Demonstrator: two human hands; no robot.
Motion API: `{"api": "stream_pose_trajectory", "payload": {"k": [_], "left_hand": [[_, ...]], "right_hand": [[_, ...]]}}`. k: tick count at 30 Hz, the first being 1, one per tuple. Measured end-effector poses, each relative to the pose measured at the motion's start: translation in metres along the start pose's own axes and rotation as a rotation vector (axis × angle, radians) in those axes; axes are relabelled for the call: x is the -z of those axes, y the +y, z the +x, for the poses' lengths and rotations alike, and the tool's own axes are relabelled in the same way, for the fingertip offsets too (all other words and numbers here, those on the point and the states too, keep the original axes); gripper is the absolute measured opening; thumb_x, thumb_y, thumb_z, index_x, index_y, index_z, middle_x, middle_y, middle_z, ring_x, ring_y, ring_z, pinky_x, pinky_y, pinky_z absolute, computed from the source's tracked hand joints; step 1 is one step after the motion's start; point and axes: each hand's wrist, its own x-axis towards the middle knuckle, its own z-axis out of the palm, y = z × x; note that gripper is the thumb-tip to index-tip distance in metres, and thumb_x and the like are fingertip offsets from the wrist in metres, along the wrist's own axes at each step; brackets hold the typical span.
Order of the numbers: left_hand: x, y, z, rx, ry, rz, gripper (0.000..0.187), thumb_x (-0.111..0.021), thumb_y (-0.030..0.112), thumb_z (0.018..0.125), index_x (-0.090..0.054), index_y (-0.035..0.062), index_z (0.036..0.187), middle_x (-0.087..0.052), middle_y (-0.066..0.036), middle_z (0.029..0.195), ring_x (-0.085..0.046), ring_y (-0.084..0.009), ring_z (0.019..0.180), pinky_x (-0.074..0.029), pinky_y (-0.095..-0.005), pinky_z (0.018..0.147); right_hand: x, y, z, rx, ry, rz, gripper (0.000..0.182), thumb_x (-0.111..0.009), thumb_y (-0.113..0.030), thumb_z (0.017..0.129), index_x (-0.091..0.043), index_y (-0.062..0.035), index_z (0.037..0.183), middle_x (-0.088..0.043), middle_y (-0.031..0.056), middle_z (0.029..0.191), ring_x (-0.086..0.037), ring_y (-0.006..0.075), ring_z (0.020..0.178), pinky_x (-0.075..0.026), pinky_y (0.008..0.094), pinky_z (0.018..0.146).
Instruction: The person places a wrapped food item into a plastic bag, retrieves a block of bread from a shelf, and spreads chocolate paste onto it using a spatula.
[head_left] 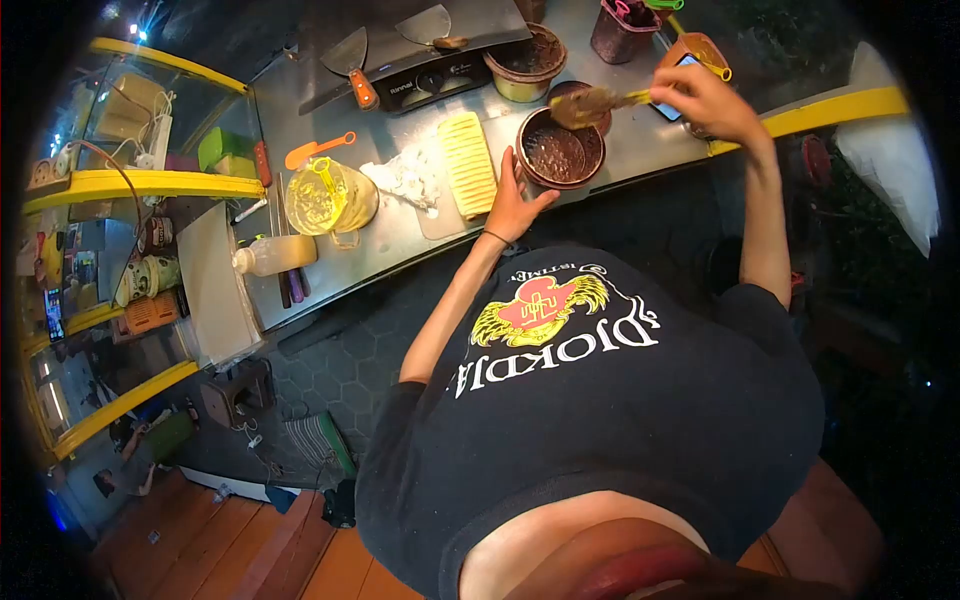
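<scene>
My left hand [514,208] grips the near left side of a round dark tub [556,182], thumb and fingers around its wall. Thick brown, chocolate-like paste [555,150] coats the inside of that tub. In my right hand [706,98] is the yellowish handle of a spatula [585,107], its broad end smeared with the same brown paste and held over the tub's far right rim. A yellow ridged slab [467,165], which looks like bread, lies on a board [440,222] left of my left hand.
A black stove [430,82] stands behind, with an orange-handled scraper [362,88] against it. Further tubs [525,62] sit at the back. Left are a clear tub of yellow spread [335,195], crumpled white plastic [405,180] and a bottle [275,256]. A phone [668,108] lies behind my right hand.
</scene>
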Motion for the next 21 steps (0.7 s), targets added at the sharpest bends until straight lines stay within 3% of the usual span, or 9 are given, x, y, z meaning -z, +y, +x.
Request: {"api": "stream_pose_trajectory", "payload": {"k": [1, 3, 6, 8, 9, 11, 12, 15, 21], "left_hand": [[-0.002, 0.0, 0.005, 0.005, -0.002, 0.001, 0.115, -0.083, 0.016, 0.07, 0.001, 0.0011, 0.148, -0.019, -0.021, 0.151, -0.024, -0.0317, 0.141, -0.028, -0.0407, 0.112], [-0.009, 0.002, 0.012, -0.224, 0.007, 0.19, 0.118, -0.084, 0.012, 0.064, -0.002, -0.0003, 0.147, -0.025, -0.021, 0.148, -0.029, -0.0318, 0.138, -0.028, -0.0382, 0.112], [-0.02, 0.01, 0.014, -0.203, 0.072, 0.211, 0.117, -0.085, 0.008, 0.06, -0.006, 0.0017, 0.146, -0.033, -0.019, 0.141, -0.037, -0.0301, 0.132, -0.032, -0.0368, 0.11], [-0.027, 0.015, 0.018, -0.253, 0.136, 0.27, 0.111, -0.086, 0.008, 0.06, -0.011, 0.0026, 0.142, -0.039, -0.017, 0.136, -0.044, -0.0281, 0.127, -0.037, -0.0372, 0.106], [-0.029, 0.014, 0.021, -0.252, 0.14, 0.267, 0.111, -0.086, 0.008, 0.06, -0.011, 0.0026, 0.142, -0.039, -0.017, 0.136, -0.044, -0.0281, 0.127, -0.037, -0.0372, 0.106], [-0.033, 0.011, 0.024, -0.281, 0.154, 0.141, 0.114, -0.089, 0.019, 0.057, -0.016, -0.0001, 0.143, -0.038, -0.019, 0.135, -0.041, -0.0305, 0.127, -0.035, -0.0382, 0.107], [-0.032, 0.007, 0.025, -0.285, 0.156, 0.138, 0.114, -0.09, 0.023, 0.058, -0.017, 0.0001, 0.143, -0.038, -0.018, 0.134, -0.042, -0.0301, 0.126, -0.036, -0.0383, 0.105], [-0.036, -0.002, 0.025, -0.255, 0.187, 0.176, 0.115, -0.09, 0.023, 0.057, -0.016, 0.0005, 0.143, -0.037, -0.018, 0.135, -0.043, -0.0301, 0.126, -0.037, -0.0386, 0.105], [-0.051, 0.003, 0.029, -0.252, 0.26, 0.338, 0.092, -0.084, 0.032, 0.066, -0.034, -0.0022, 0.135, -0.04, -0.02, 0.128, -0.042, -0.0372, 0.121, -0.033, -0.0431, 0.104]], "right_hand": [[-0.015, -0.001, 0.001, -0.004, -0.001, 0.004, 0.026, -0.056, -0.023, 0.093, -0.06, 0.0014, 0.085, -0.054, 0.004, 0.06, -0.052, 0.0127, 0.053, -0.042, 0.0311, 0.051], [-0.048, -0.007, 0.007, -0.11, -0.035, -0.305, 0.023, -0.057, -0.021, 0.089, -0.063, 0.0012, 0.086, -0.064, 0.0177, 0.071, -0.059, 0.0346, 0.061, -0.047, 0.0432, 0.064], [-0.102, 0.018, 0.011, -0.14, -0.037, -0.286, 0.023, -0.055, -0.019, 0.088, -0.063, 0.0021, 0.084, -0.063, 0.0238, 0.078, -0.056, 0.0445, 0.067, -0.047, 0.0472, 0.067], [-0.107, 0.023, 0.008, -0.116, -0.11, -0.05, 0.028, -0.054, -0.023, 0.091, -0.06, 0.0024, 0.08, -0.062, 0.0171, 0.066, -0.059, 0.0339, 0.057, -0.049, 0.0421, 0.057], [-0.106, 0.024, 0.005, -0.115, -0.114, -0.052, 0.028, -0.054, -0.023, 0.091, -0.06, 0.0024, 0.08, -0.062, 0.0171, 0.066, -0.059, 0.0339, 0.057, -0.049, 0.0421, 0.057], [-0.109, 0.025, -0.006, -0.341, -0.221, 0.409, 0.032, -0.054, -0.027, 0.094, -0.058, 0.0008, 0.078, -0.054, 0.0061, 0.058, -0.058, 0.0185, 0.051, -0.045, 0.0334, 0.042], [-0.115, 0.03, -0.01, -0.347, -0.211, 0.526, 0.034, -0.053, -0.03, 0.096, -0.057, -0.0029, 0.076, -0.042, -0.003, 0.057, -0.05, 0.0049, 0.046, -0.038, 0.0247, 0.035], [-0.124, 0.036, -0.022, -0.436, -0.213, 0.864, 0.033, -0.052, -0.031, 0.097, -0.056, -0.0044, 0.078, -0.038, -0.0069, 0.057, -0.037, 0.002, 0.043, -0.037, 0.0195, 0.036], [-0.146, 0.053, -0.037, -0.536, -0.132, 1.309, 0.027, -0.051, -0.03, 0.098, -0.052, -0.0058, 0.085, -0.03, -0.0099, 0.055, -0.025, 0.002, 0.041, -0.035, 0.0217, 0.042]]}}
